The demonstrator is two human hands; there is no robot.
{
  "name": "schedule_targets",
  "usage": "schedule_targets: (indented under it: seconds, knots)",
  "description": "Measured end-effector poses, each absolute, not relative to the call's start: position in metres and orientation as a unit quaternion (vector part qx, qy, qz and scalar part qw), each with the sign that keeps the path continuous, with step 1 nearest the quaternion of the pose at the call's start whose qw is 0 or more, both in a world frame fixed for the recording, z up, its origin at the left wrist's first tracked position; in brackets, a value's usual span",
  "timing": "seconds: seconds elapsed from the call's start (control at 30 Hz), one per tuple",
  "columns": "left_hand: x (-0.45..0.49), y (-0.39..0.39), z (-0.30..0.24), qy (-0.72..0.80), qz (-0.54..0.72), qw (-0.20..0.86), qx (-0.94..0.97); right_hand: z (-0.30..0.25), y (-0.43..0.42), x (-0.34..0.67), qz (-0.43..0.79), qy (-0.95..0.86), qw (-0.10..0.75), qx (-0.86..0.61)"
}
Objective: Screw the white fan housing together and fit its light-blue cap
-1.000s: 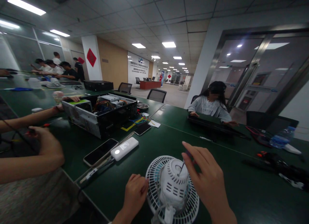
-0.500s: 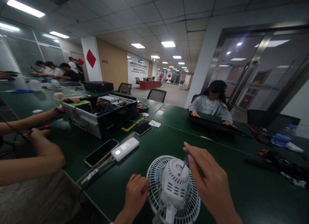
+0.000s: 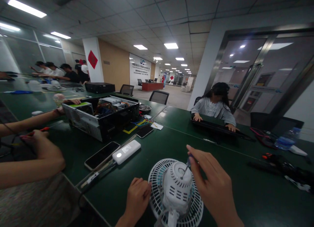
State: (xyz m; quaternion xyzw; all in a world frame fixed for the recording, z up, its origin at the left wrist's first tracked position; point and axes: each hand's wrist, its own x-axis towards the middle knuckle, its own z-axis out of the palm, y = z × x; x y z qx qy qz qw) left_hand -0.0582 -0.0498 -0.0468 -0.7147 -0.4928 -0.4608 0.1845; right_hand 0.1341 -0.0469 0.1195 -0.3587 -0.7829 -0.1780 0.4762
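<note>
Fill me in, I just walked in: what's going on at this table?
Someone's right hand grips a small screwdriver, its tip in the top of the white motor housing of a small desk fan lying on the green table. Their left hand sits at the edge of the fan's white guard. Nearby, a co-worker's hand holds a red-handled screwdriver beside an open computer case.

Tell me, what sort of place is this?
Probably a shared electronics repair workroom: a desktop computer case lies open on a long green table, and a small screwdriver is set against a white desk fan.
</note>
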Motion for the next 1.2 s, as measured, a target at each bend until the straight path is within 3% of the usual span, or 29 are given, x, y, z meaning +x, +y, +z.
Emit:
schedule_targets:
  seconds: [1.2]
  knots:
    - [-0.0593,-0.0496,-0.0470,-0.495,-0.464,0.190,-0.710,0.1214,-0.0473,0.1365,-0.207,-0.777,0.466,-0.370]
